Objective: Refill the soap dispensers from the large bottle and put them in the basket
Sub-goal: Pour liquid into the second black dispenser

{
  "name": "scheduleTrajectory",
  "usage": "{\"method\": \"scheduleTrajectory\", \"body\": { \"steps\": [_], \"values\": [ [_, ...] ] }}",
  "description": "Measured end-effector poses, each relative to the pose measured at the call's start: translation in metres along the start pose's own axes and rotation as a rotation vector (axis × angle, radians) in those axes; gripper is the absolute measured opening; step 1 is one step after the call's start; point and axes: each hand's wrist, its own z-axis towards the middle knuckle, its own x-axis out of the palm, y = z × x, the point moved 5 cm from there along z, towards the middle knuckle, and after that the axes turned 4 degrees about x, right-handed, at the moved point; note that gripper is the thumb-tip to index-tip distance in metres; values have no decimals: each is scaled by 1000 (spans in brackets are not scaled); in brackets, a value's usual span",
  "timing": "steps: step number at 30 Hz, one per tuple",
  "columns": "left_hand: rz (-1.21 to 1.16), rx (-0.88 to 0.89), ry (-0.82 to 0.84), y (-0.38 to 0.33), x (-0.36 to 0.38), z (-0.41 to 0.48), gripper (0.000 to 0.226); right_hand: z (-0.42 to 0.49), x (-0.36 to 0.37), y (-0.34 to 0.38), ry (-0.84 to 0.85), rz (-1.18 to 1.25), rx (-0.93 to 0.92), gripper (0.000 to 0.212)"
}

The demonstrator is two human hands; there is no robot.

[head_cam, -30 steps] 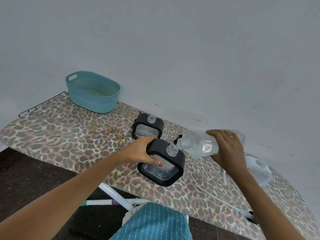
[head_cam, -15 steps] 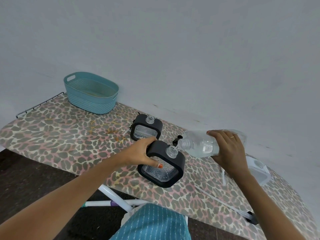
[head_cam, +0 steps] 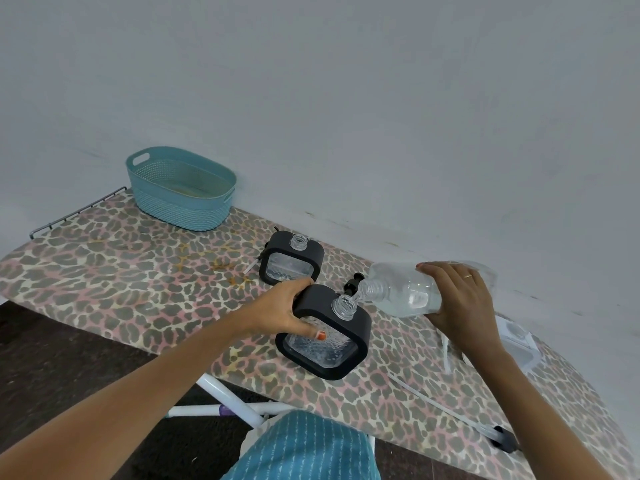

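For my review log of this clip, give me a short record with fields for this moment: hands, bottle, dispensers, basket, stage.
left hand: grips the near dispenser by its black frame, fingers curled over the top edge
right hand: holds the large bottle, tipped nearly flat, mouth at the near dispenser's open neck
far dispenser: stands on the ironing board, neck open, no pump fitted
basket: far left end of the board, no dispenser inside
loose pump: lies near the board's right edge
stage: filling the near dispenser
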Motion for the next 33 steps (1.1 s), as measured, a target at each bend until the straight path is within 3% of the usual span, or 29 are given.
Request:
{"method": "scheduleTrajectory", "body": {
  "steps": [9, 14, 20, 33],
  "values": [
    [21, 5, 7, -3, 3, 2, 58, -1, -2, -3, 1, -21, -5, 75],
    [7, 14, 5, -3, 5, 2, 68, -2, -3, -3, 4, -30, -6, 74],
    [-18, 38, 17, -3, 8, 4, 46, -3, -4, -5, 0, -27, -1, 74],
    [-46, 43, 29, 0, 10, 5, 44, -4, -4, -5, 15, -38, -8, 79]
  ]
}}
